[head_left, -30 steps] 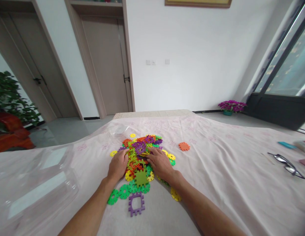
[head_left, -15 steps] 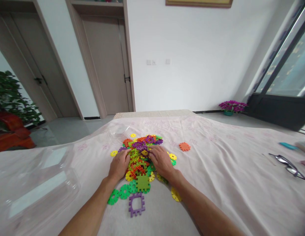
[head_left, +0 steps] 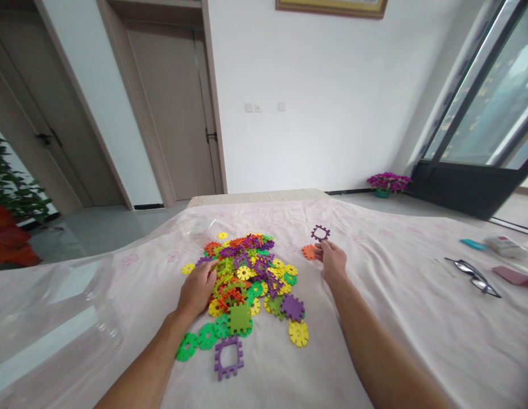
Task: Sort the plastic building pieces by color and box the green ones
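A pile of flat plastic interlocking pieces (head_left: 246, 272) in green, yellow, orange and purple lies on a pink cloth (head_left: 374, 318). My left hand (head_left: 198, 289) rests on the pile's left edge with fingers curled down onto the pieces. To the right of the pile, my right hand (head_left: 332, 260) pinches a small purple square frame piece (head_left: 320, 232) at its fingertips, next to an orange piece (head_left: 308, 251) on the cloth. A larger purple frame piece (head_left: 228, 357) and green gear pieces (head_left: 204, 338) lie at the near edge of the pile.
A clear plastic container (head_left: 46, 324) lies at the left on the cloth. Black glasses (head_left: 472, 276) and small items (head_left: 502, 245) sit at the far right. Doors, a wall, a plant (head_left: 12, 193) and purple flowers (head_left: 387, 183) are behind.
My right hand left the pile and moved right, holding a small purple frame piece. The pile has spread out. My left hand stayed on the pile's left side. The view shifted slightly.
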Motion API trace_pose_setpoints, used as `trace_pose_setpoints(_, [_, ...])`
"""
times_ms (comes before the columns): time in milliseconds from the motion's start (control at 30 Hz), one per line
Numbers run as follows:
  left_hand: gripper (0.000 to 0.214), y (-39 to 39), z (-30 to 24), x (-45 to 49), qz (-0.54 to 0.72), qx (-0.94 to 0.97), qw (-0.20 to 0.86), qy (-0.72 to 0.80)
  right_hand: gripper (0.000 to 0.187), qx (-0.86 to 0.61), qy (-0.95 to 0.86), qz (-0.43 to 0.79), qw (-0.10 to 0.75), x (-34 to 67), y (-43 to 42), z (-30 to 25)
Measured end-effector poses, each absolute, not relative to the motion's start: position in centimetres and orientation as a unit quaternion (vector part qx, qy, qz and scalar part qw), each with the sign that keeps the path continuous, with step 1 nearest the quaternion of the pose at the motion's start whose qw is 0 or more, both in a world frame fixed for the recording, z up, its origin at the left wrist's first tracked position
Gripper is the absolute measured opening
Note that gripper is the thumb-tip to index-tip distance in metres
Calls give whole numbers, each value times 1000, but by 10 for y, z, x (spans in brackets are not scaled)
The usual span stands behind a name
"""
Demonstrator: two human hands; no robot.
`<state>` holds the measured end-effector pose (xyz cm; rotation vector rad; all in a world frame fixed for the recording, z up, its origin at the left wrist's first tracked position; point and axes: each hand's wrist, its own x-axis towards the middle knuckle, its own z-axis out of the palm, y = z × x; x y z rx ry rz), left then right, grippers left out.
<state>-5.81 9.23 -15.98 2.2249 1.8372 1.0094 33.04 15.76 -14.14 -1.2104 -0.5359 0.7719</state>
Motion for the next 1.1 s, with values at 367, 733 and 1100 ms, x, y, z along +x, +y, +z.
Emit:
trace_pose_setpoints(367, [40,94,-162,-59,323,731,42,600,23,-488,-44,493,719,363,162,-139])
trace_pose_setpoints(733, [39,91,-158,-57,326,727,47,603,28,-487,-447,492,566,274,134,-125])
trace_pose_setpoints(1100, [39,90,-159,-58,324,726,46,605,53,-526,-804,158,228,241,106,-109])
